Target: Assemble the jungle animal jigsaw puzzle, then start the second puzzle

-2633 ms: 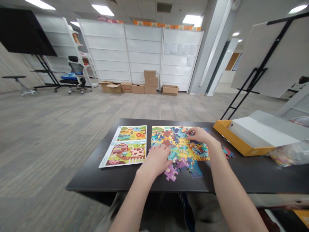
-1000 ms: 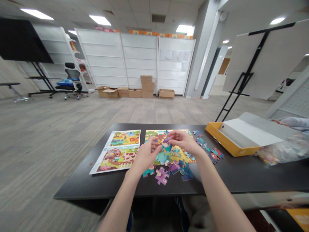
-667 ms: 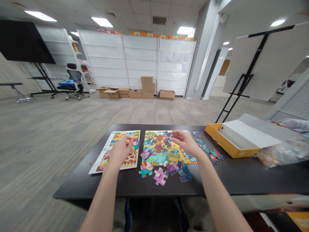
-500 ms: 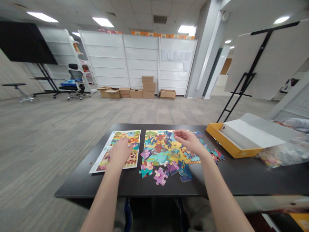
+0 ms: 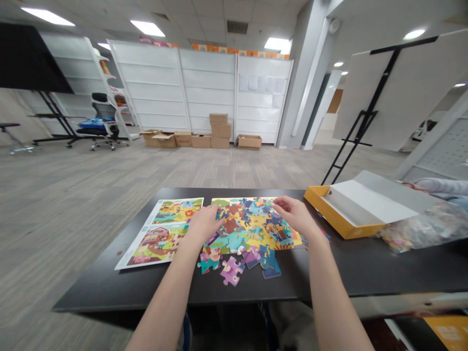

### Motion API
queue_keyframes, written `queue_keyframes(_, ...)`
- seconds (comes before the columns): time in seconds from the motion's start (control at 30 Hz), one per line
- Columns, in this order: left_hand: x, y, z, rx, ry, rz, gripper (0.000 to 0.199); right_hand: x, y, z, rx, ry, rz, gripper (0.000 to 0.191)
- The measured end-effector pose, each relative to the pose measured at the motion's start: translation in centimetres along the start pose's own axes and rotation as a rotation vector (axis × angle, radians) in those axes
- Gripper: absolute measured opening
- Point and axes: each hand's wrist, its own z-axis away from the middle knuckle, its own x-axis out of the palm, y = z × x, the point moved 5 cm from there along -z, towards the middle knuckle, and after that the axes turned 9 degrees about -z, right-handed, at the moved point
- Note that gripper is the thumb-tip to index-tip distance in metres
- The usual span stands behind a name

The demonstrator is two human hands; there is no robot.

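My left hand (image 5: 205, 225) is over the left edge of the jigsaw puzzle (image 5: 252, 233), beside the right edge of the printed picture sheet (image 5: 161, 234). Its thumb and index finger are apart and nothing shows between them; the other fingertips are hidden. Above the puzzle's far right part is my right hand (image 5: 294, 214), fingers loosely curved, thumb a little apart, with no piece visible in it. Many loose pieces lie on top of the puzzle. In front of it are a purple piece (image 5: 231, 271), a teal-and-pink piece (image 5: 209, 261) and dark blue pieces (image 5: 271, 268).
A yellow open box (image 5: 351, 226) stands at the table's right, with a clear plastic bag (image 5: 420, 229) beside it. The black table (image 5: 146, 292) ends close in front of me. Cardboard boxes (image 5: 201, 141) and white shelves (image 5: 208, 92) are across the room.
My left hand has moved right, off the picture sheet to the puzzle's left edge. My right hand stays over the far right of the puzzle, its fingers more bent. The camera view has shifted slightly.
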Motion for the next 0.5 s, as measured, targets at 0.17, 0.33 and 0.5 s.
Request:
queue_keyframes(0.17, -0.4, 0.1, 0.1, -0.009, 0.012, 0.064, 0.039, -0.2, 1.8, -0.1, 0.065, 0.002, 0.270, 0.014)
queue_keyframes(0.33, -2.1, -2.8, 1.2, -0.110, 0.089, 0.092, 0.041, -1.1, 3.6, 0.0, 0.223, -0.009, 0.530, 0.017)
queue_keyframes(0.5, -3.1, -7.9, 4.3, -0.342, 0.052, -0.013, 0.042, -0.6, 3.1, 0.4, 0.250, -0.130, 0.474, 0.024)
